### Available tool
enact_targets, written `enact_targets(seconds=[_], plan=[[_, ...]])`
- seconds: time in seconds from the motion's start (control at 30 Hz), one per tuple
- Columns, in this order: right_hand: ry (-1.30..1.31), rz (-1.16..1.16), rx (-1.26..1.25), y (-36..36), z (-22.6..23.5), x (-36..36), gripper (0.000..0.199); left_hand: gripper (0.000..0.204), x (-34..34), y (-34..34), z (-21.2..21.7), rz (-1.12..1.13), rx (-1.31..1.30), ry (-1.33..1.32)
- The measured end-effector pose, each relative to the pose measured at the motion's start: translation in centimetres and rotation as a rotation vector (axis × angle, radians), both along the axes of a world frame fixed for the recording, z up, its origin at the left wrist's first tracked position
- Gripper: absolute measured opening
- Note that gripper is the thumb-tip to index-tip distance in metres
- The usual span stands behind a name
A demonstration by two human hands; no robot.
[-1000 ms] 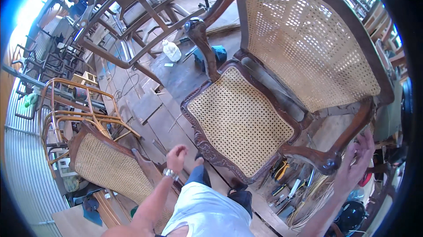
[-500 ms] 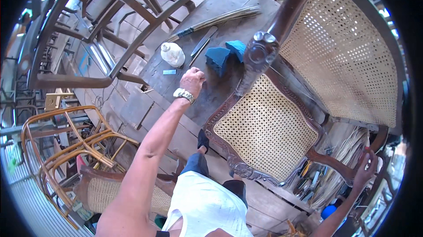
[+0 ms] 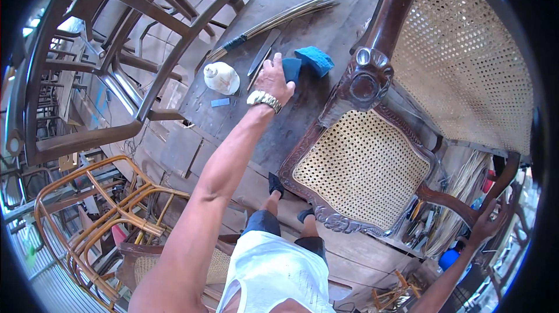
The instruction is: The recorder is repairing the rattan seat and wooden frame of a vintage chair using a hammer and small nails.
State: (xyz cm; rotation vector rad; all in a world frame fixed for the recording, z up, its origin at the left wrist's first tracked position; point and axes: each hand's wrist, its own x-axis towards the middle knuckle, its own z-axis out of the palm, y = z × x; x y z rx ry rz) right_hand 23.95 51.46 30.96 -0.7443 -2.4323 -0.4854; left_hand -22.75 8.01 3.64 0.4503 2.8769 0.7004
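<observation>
- Has left hand [image 3: 273, 81] right at blue sponge [image 3: 293, 70], upper centre; can't tell if gripped.
- Looks light, soft; best pinched at the sides.
- Rests right hand [image 3: 487, 226] by chair arm [image 3: 446, 200], lower right, grip unclear.

No readable text, labels, brands, numbers or signs anywhere in view.

white sleeveless top [image 3: 273, 266] | dark shorts [image 3: 262, 222] | metal-banded wristwatch [image 3: 264, 99] | dark footwear [image 3: 275, 185]

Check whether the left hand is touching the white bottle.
Apart: the head view shows a strip of wooden surface between the left hand and the white bottle.
</observation>
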Motion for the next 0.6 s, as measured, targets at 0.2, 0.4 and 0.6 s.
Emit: enact_targets(seconds=[0.2, 0.4, 0.6], plan=[[0.03, 0.151, -0.913, -23.3, -7.1, -8.1, 0.046, 0.044, 10.4, -8.6, 2.7, 0.554, 1.276, -1.034], [-0.358, 0.891, -1.169, -42.2, -15.1, -14.0, 0.067, 0.054, 28.8, -15.1, 6.9, 0.785, 1.3, -1.619], [-0.483, 0.88, -1.418, -41.5, -19.5, -10.8, 0.057, 0.034, 33.8, -18.6, 3.6, 0.847, 1.336, -1.937]])
